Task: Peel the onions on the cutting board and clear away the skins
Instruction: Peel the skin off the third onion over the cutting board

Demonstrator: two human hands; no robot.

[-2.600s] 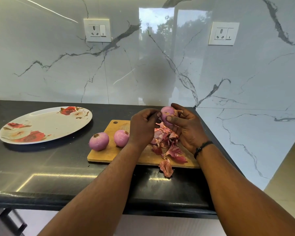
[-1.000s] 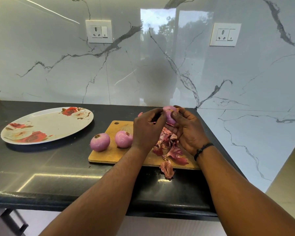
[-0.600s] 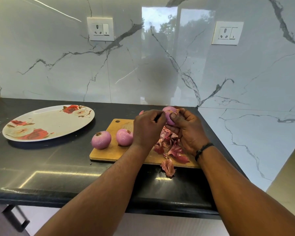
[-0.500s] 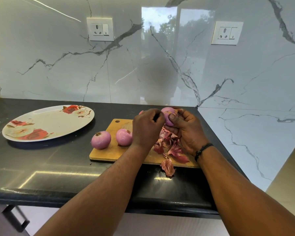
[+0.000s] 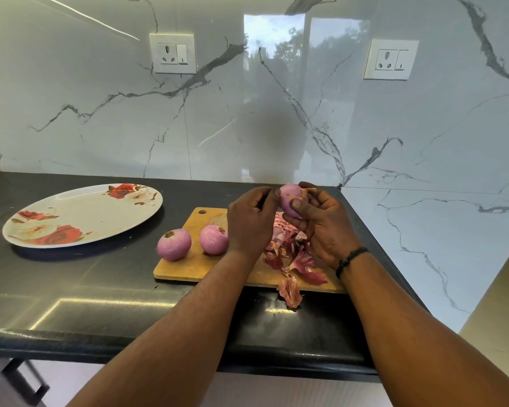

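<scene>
Wooden cutting board [image 5: 188, 267] lies on the black countertop [image 5: 86, 289] near the marble corner, and above its far right part the right hand [image 5: 321, 227] grips a peeled pink onion [image 5: 290, 199] with thumb across its front, while the left hand [image 5: 252, 221] has its curled fingers pinched at the onion's left side. Two more peeled onions [image 5: 174, 245] [image 5: 214, 240] sit on the board's left half, partly screened by the left wrist, and a heap of red skins [image 5: 291, 257] lies under the hands, one skin [image 5: 290, 290] hanging off the board's near edge. Well to the left rests a floral plate [image 5: 80, 214], with two white sockets [image 5: 173, 53] [image 5: 391, 60] on the wall behind.
</scene>
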